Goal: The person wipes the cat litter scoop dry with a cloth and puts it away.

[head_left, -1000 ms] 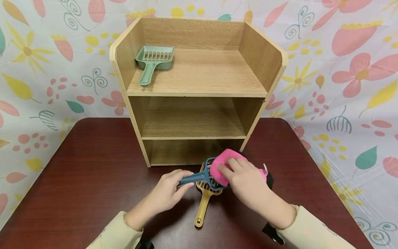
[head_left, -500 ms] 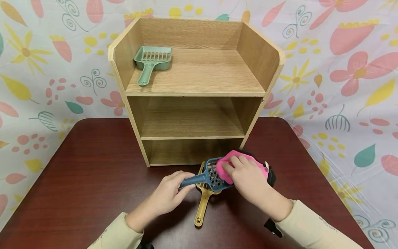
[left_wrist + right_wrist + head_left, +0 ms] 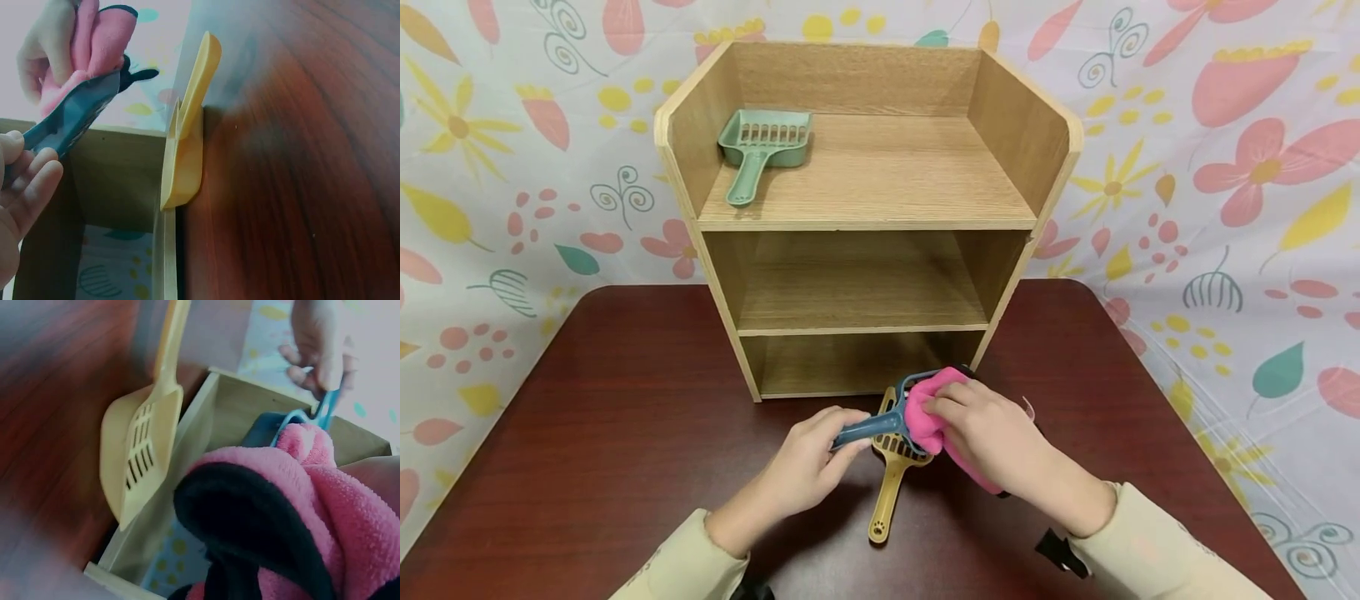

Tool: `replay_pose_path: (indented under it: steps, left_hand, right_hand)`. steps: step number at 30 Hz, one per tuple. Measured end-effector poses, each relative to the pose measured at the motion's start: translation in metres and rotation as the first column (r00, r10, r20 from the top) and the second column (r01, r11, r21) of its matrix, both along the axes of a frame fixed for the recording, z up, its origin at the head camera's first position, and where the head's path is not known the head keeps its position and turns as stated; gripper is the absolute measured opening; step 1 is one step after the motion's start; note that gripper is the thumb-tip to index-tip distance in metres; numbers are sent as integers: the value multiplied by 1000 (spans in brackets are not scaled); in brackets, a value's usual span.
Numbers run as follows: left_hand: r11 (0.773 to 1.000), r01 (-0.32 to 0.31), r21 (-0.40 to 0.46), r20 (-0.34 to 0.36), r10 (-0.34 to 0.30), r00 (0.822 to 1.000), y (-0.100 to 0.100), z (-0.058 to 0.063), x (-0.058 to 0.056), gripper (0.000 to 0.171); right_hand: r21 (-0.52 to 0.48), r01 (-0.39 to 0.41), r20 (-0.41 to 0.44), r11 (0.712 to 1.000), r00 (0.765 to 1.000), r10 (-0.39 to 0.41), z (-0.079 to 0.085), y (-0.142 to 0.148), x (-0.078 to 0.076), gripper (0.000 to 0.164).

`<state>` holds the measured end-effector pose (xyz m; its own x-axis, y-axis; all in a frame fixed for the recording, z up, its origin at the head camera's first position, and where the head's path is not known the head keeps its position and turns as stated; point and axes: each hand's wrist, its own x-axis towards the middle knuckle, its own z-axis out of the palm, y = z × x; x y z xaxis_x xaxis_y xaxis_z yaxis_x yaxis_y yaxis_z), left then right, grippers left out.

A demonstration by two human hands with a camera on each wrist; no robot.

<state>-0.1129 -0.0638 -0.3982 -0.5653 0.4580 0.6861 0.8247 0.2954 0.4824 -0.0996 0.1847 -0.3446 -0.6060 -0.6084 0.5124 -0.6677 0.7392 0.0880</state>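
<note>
Left thumb and fingers pinch the handle of the blue scoop (image 3: 874, 426), the left hand (image 3: 805, 458) holding it raised off the table (image 3: 595, 467). The right hand (image 3: 1000, 437) grips a bunched pink cloth (image 3: 927, 408) with black edging, its fingers curled into the fabric against the scoop's head.

The cloth is what has just changed: half a second ago it lay toward the scoop's far edge and left much of the openwork bare — now it is bunched close to the handle and hides most of that surface. The left hand's hold looks much the same, so I judge this to be a wiping stroke, with one hand steadying and the other rubbing. How clean the covered part is, I cannot tell.

The blue scoop hangs just in front of the wooden shelf (image 3: 865, 225), before the right part of its bottom compartment. A yellow scoop (image 3: 887, 496) lies on the table, just before the shelf and beneath the blue one — handle pointing away from the shelf. A green scoop (image 3: 748, 177) rests on the shelf's top level, beside its left side wall.
</note>
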Motion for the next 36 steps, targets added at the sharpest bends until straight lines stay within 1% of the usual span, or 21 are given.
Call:
replay_pose_path:
  steps: [3, 5, 7, 9, 12, 16, 21, 23, 29, 30, 33, 36]
  left_hand:
    - [1000, 16, 13, -53, -16, 998, 1, 1, 1, 21]
    - [1000, 18, 14, -71, -17, 997, 0, 1, 1, 21]
    - [1000, 11, 13, -80, -10, 997, -1, 1, 1, 22]
    - [1000, 1, 5, -74, -1, 997, -3, 2, 2, 24]
    - [1000, -16, -2, -83, 16, 996, -7, 2, 2, 23]
    - [999, -45, 8, -83, 45, 996, -15, 2, 0, 21]
    - [997, -50, 52, -67, 54, 996, -25, 8, -1, 23]
    - [996, -51, 74, -55, 55, 997, -28, 12, 0, 23]
    - [990, -85, 110, 37, 82, 996, -35, 30, 1, 27]
    - [990, -90, 113, 59, 84, 995, -36, 34, 1, 28]
    - [986, -95, 136, 89, 83, 993, -38, 49, 0, 29]
    - [979, -99, 181, 89, 84, 993, -39, 66, -1, 31]
  right_hand:
    - [34, 6, -62, 999, 998, -3, -2, 2, -2, 26]
    - [51, 18, -111, 999, 994, -13, -3, 4, -4, 25]
    - [51, 34, -135, 998, 991, -27, -6, 7, -5, 24]
    - [48, 51, -140, 998, 989, -43, -7, 12, -7, 23]
    - [46, 79, -115, 996, 991, -73, -7, 20, -9, 21]
    - [35, 135, -69, 990, 989, -133, -3, 30, -7, 22]
    - [-25, 206, -20, 978, 978, -206, -2, 43, -1, 25]
    - [-43, 229, 2, 972, 973, -230, -3, 47, 2, 29]
    - [-90, 286, 97, 954, 956, -277, -8, 57, 10, 33]
    - [-95, 291, 110, 952, 954, -280, -9, 59, 12, 33]
    - [-106, 293, 141, 950, 950, -277, -10, 61, 14, 34]
    - [-116, 288, 156, 951, 950, -269, -10, 62, 16, 34]
